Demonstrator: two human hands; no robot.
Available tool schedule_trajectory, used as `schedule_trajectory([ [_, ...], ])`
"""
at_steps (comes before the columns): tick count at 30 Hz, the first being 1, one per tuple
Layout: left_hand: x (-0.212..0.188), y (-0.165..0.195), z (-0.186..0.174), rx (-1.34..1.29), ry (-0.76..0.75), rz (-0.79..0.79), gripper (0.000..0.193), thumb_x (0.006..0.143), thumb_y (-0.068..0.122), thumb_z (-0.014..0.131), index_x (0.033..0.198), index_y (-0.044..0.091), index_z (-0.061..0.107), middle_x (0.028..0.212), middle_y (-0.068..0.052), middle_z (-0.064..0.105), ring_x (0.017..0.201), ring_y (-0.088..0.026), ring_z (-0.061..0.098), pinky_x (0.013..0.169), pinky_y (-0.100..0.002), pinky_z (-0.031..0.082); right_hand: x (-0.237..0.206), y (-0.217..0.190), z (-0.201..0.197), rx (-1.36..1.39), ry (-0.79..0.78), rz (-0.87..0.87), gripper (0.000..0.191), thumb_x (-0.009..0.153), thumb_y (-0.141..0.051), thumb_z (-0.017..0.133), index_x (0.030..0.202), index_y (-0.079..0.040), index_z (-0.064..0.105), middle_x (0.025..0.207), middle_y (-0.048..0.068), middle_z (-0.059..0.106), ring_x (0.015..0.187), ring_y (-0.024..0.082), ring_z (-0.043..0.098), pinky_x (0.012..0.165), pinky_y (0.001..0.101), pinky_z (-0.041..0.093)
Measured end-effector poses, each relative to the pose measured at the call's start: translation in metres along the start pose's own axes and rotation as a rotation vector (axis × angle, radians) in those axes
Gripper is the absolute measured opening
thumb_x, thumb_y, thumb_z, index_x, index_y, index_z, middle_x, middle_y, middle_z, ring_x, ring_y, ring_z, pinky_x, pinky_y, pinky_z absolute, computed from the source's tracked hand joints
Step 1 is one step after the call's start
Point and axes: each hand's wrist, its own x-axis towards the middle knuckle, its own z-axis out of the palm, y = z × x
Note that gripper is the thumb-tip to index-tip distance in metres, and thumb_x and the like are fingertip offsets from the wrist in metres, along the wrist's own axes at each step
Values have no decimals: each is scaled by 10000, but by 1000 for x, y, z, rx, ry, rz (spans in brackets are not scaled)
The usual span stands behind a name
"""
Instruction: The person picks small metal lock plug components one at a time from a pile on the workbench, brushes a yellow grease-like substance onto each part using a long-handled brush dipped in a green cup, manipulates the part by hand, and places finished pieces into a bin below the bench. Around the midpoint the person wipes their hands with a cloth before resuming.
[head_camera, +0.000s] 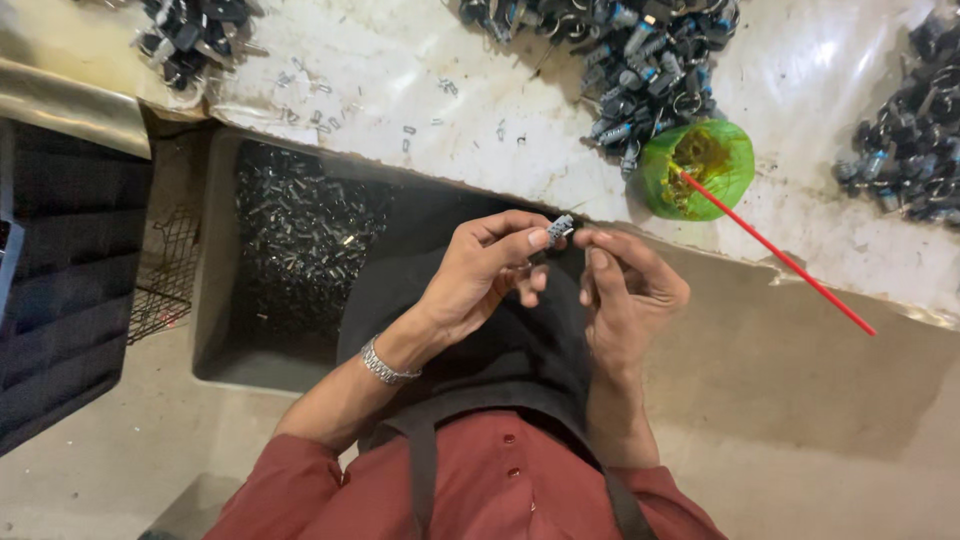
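Note:
My left hand (480, 275) pinches a small grey metal part (561, 227) between thumb and forefinger, just below the edge of the white worktop (420, 80). My right hand (625, 290) is close beside it, its fingertips touching the same part from the right. A metal watch band sits on my left wrist (385, 365). Both hands hover over my dark apron (520, 370).
A green cup of yellowish paste (700, 170) with a red stick (780, 255) stands on the worktop. Heaps of dark and blue parts lie at the back centre (630, 60), right (910, 140) and left (190, 35). A bin of small metal pieces (300, 240) sits below left.

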Motion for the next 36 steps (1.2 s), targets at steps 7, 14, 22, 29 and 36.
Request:
schedule_trajectory([
  [7,-4,-8,3,-32,-101,-139,265,1035,221,672,1153,-16,666,905,-61,661,683,-120,648,514,-274,555,0,-5,6,-224,-13,-167,175,957,145,747,1079,22,725,1164,128,704,840,82,649,682,178,520],
  [14,-8,-11,10,217,-19,36,239,1000,155,686,1136,-40,700,862,-56,687,648,-100,646,521,-277,573,-6,-12,1,-335,4,-125,175,922,129,791,1037,16,724,1118,119,727,867,86,666,675,174,520],
  [22,-23,-6,22,530,62,256,176,980,68,717,1123,-33,725,891,-28,696,730,-48,649,595,-221,583,-9,-21,5,-462,-12,-198,169,916,114,809,1022,18,718,1100,124,745,877,97,674,628,158,495],
  [29,-25,-4,27,742,73,398,140,945,49,748,1071,-10,735,938,-10,699,734,-35,665,622,-185,544,-9,-15,-1,-148,-13,15,151,921,124,777,1008,34,692,1096,144,713,857,105,673,645,186,501],
  [36,-22,-6,24,844,62,459,155,946,72,762,1078,-8,749,939,-5,707,772,-23,642,650,-188,530,-11,-5,-9,-96,10,78,128,927,137,731,1009,47,689,1091,151,695,810,91,628,616,197,462],
])
